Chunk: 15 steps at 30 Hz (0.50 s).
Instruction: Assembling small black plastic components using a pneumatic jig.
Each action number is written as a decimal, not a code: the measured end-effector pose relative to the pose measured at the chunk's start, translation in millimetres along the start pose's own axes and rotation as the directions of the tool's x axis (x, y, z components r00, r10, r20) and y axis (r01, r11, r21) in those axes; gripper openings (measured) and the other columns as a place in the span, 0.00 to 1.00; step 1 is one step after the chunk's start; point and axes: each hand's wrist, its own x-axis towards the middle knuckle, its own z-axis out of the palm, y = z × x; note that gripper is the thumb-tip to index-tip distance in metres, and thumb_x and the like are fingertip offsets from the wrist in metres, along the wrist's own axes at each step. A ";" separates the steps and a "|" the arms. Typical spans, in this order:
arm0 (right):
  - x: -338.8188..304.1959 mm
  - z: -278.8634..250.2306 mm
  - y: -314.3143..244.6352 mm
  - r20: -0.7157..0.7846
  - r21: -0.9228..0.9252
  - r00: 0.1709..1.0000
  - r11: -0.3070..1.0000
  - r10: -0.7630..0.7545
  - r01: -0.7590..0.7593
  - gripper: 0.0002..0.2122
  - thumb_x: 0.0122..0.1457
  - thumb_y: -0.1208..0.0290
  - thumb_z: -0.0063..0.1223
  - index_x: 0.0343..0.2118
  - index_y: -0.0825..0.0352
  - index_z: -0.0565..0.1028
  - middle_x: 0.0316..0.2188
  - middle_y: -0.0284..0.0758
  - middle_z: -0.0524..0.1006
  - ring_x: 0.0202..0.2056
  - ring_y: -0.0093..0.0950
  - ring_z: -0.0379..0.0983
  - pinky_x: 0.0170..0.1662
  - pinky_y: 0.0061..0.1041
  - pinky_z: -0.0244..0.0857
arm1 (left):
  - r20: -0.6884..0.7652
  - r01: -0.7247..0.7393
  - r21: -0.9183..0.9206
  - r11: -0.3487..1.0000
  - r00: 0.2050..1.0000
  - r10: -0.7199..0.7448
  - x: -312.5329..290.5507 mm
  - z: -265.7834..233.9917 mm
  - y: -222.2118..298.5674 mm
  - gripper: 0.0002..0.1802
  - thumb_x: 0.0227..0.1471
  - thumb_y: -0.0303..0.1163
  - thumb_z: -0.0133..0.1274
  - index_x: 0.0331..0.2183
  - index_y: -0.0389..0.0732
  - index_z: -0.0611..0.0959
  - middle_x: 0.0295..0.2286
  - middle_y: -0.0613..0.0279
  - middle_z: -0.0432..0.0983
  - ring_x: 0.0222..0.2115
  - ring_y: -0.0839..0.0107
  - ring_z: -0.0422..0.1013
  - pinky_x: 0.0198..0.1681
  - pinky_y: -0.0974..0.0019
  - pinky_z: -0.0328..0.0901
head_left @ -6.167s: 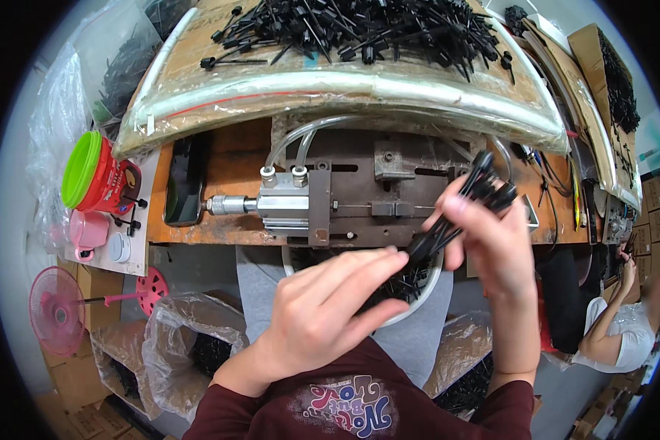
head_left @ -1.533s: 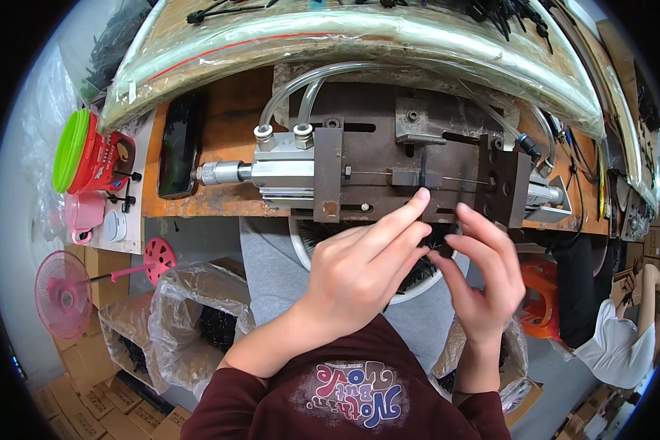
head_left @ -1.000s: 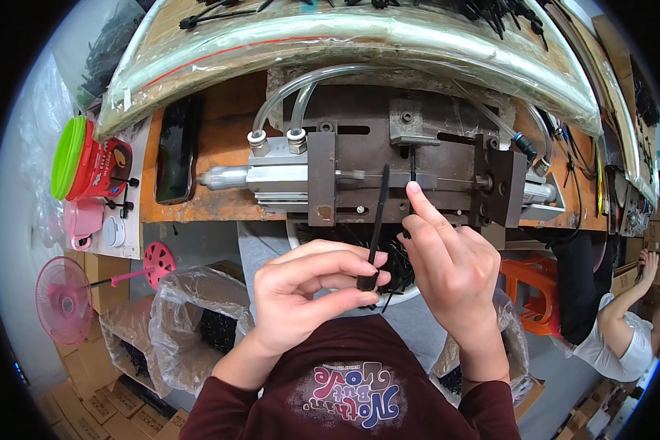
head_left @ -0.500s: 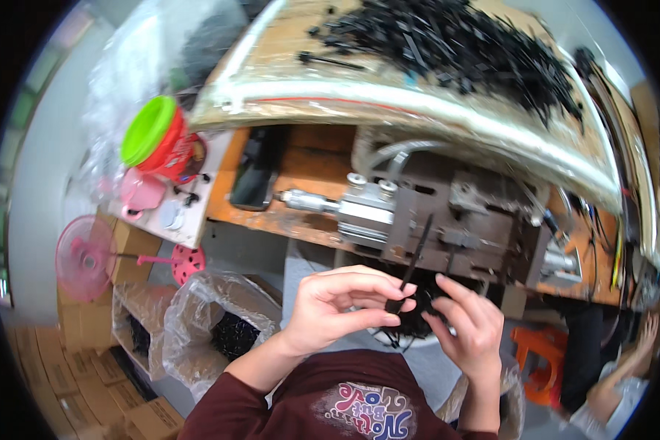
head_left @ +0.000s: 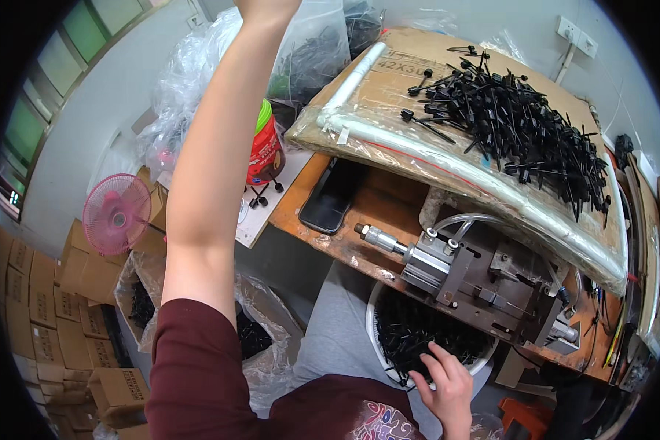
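Note:
My left arm reaches up across the view, and my left hand is cut off at the top edge, so its fingers and anything in them are hidden. Low in the view, my right hand has its fingers apart over the near right part of a white round basket. Thin black plastic pieces fill this basket, which sits by my lap. Beyond it stands a metal fixture with a silver cylinder on an orange bench. Similar black pieces with thick heads are heaped on a plastic-wrapped cardboard board.
A dark phone rests on the bench. Behind my left forearm is a red tub with a green rim. On the left are a pink fan, stacked cartons and a plastic-lined box of black pieces. An orange stool stands lower right.
My left hand, which held a thin black piece before my chest, has swung up to the top edge. My right hand has dropped lower, beside the basket. The view has shifted.

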 end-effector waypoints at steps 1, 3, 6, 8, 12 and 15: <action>0.6 0.9 -6.1 0.013 0.035 1.000 0.999 -0.016 0.016 0.16 0.43 0.71 0.68 0.35 0.68 0.78 0.43 0.40 0.77 0.33 0.36 0.76 0.35 0.29 0.70 | -0.025 0.037 -0.027 0.999 0.999 -0.038 12.7 -8.6 -3.5 0.25 0.50 0.33 0.62 0.48 0.32 0.78 0.45 0.47 0.76 0.46 0.61 0.71 0.50 0.62 0.64; 2.2 -3.8 -4.6 -0.004 0.004 0.999 0.999 0.045 -0.045 0.16 0.42 0.71 0.69 0.34 0.68 0.78 0.42 0.40 0.78 0.33 0.36 0.77 0.35 0.29 0.71 | 0.025 0.077 -0.238 0.968 0.997 -0.074 4.1 15.8 -16.4 0.26 0.52 0.32 0.60 0.51 0.32 0.76 0.47 0.47 0.74 0.47 0.61 0.70 0.51 0.62 0.64; -4.0 -17.1 3.0 -0.104 -0.007 0.994 1.000 0.024 -0.025 0.14 0.42 0.73 0.68 0.33 0.67 0.79 0.40 0.38 0.79 0.27 0.33 0.75 0.30 0.27 0.69 | 0.145 0.094 -0.451 0.887 0.989 -0.031 -45.2 1.5 27.6 0.19 0.51 0.27 0.59 0.46 0.34 0.78 0.42 0.53 0.76 0.40 0.68 0.71 0.46 0.66 0.64; -2.7 -34.7 6.4 -0.161 -0.021 0.987 1.000 0.008 -0.011 0.13 0.42 0.74 0.69 0.32 0.67 0.79 0.38 0.38 0.80 0.26 0.32 0.75 0.29 0.26 0.68 | 0.292 0.270 -0.451 0.851 0.945 -0.145 -89.3 -12.3 86.3 0.23 0.52 0.29 0.58 0.49 0.35 0.74 0.44 0.52 0.73 0.42 0.69 0.69 0.49 0.67 0.61; 24.7 -75.4 12.6 -0.340 -0.056 0.937 0.996 -0.083 0.068 0.10 0.42 0.78 0.68 0.30 0.68 0.79 0.34 0.40 0.81 0.26 0.31 0.76 0.28 0.24 0.67 | 0.450 0.129 -0.368 0.921 0.891 0.055 -151.4 -23.0 113.3 0.24 0.49 0.21 0.56 0.50 0.31 0.73 0.42 0.55 0.76 0.36 0.73 0.72 0.45 0.69 0.65; 58.0 -103.5 20.1 -0.499 -0.090 0.861 0.994 -0.094 0.056 0.08 0.44 0.82 0.64 0.29 0.71 0.78 0.33 0.43 0.80 0.30 0.31 0.77 0.31 0.25 0.69 | 0.602 0.086 -0.428 0.899 0.770 0.213 -187.7 -29.9 129.3 0.30 0.43 0.20 0.61 0.50 0.31 0.72 0.43 0.50 0.76 0.33 0.72 0.74 0.44 0.67 0.66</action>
